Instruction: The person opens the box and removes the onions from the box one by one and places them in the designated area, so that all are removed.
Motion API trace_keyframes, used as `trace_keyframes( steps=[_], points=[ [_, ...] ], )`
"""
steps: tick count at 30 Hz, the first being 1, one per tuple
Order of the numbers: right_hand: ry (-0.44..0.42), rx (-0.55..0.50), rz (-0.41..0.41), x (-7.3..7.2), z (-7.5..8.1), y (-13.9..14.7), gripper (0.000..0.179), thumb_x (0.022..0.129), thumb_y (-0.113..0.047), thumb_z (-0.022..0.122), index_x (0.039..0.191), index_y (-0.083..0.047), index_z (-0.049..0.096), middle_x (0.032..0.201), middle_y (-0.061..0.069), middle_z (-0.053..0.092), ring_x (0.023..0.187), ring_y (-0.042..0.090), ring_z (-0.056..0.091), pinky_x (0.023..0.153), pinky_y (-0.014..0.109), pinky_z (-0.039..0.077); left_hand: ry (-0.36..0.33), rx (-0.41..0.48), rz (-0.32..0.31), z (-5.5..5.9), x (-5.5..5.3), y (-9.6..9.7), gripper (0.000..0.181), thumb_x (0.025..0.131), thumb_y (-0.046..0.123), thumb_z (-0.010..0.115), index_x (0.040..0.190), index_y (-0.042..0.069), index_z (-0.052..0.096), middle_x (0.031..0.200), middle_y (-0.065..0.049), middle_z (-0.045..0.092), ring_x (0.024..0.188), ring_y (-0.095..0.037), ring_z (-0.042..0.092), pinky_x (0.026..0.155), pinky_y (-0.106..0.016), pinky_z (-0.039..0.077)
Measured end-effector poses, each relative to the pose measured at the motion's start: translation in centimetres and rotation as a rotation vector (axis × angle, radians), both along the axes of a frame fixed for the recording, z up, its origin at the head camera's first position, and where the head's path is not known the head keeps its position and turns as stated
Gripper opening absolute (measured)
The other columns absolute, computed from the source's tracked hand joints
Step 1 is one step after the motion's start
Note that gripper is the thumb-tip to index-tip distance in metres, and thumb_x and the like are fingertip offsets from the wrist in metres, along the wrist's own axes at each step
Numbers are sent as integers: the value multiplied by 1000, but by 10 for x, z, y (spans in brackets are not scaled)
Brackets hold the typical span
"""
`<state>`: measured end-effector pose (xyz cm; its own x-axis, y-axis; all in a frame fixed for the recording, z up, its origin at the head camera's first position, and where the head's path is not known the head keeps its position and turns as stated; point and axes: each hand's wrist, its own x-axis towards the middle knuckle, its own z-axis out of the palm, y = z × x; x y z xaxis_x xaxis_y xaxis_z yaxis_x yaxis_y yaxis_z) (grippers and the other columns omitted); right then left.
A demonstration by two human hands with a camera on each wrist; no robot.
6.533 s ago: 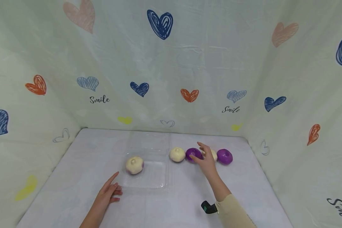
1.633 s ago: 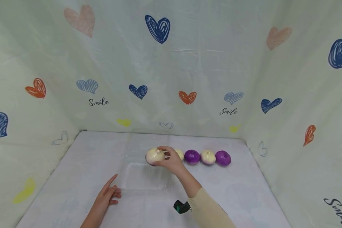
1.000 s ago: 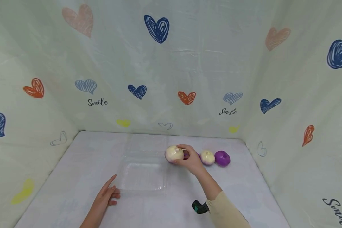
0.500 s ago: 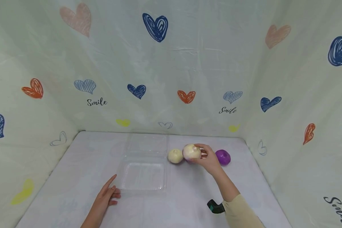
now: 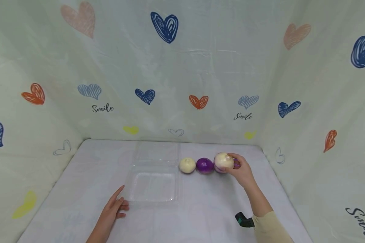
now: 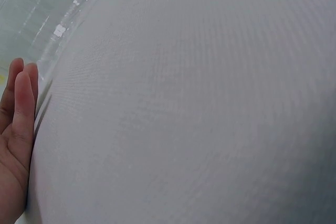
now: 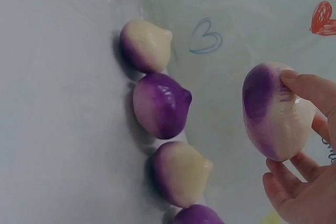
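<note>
My right hand (image 5: 242, 172) pinches a cream-and-purple onion (image 5: 223, 160) between thumb and fingers. In the right wrist view this held onion (image 7: 278, 111) is off the table, beside the row of others. That row has a cream onion (image 7: 146, 46), a purple onion (image 7: 163, 106), another cream onion (image 7: 182, 174) and a purple onion (image 7: 199, 215) cut by the frame edge. From the head, the held onion covers most of the third one. My left hand (image 5: 112, 207) rests with fingers extended near the front left corner of a clear plastic clamshell box (image 5: 153, 201).
The box's lid (image 5: 156, 152) lies open toward the back of the white table (image 5: 79, 189). A curtain (image 5: 182, 60) printed with hearts encloses the table at the back and sides. A black wrist camera (image 5: 244, 220) sticks out from my right sleeve (image 5: 270, 226).
The onion that lay in the box is now in my right hand. Over the last moments the hand has carried it rightward along the row. My left hand has stayed put.
</note>
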<state>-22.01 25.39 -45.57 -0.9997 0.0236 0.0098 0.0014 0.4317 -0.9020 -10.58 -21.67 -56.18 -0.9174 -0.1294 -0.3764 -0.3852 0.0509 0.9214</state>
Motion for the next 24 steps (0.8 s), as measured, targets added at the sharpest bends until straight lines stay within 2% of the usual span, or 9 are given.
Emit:
trace_keyframes(
  steps=[11,18,24],
  points=[
    [-29,-12,-134,5,-10,28,69,81,-14,81,140,-5,47,141,19,41,116,31,45,74,15,45,7,-1,-1,0,-1,0,52,105,28,42,154,24,27,104,-11,61,93,-20,60,75,-33,53],
    [37,-17,-250,4,-20,40,65,83,-6,76,140,-2,46,145,19,37,124,32,43,83,16,40,8,-5,0,1,-1,1,52,105,27,42,154,24,27,104,-11,60,93,-20,60,75,-33,53],
    [106,-40,-378,3,-34,49,64,82,-6,77,139,-3,48,141,17,39,121,28,46,85,19,40,1,-10,4,-1,-1,0,53,104,28,43,154,23,27,104,-11,61,93,-20,60,75,-32,53]
  ],
)
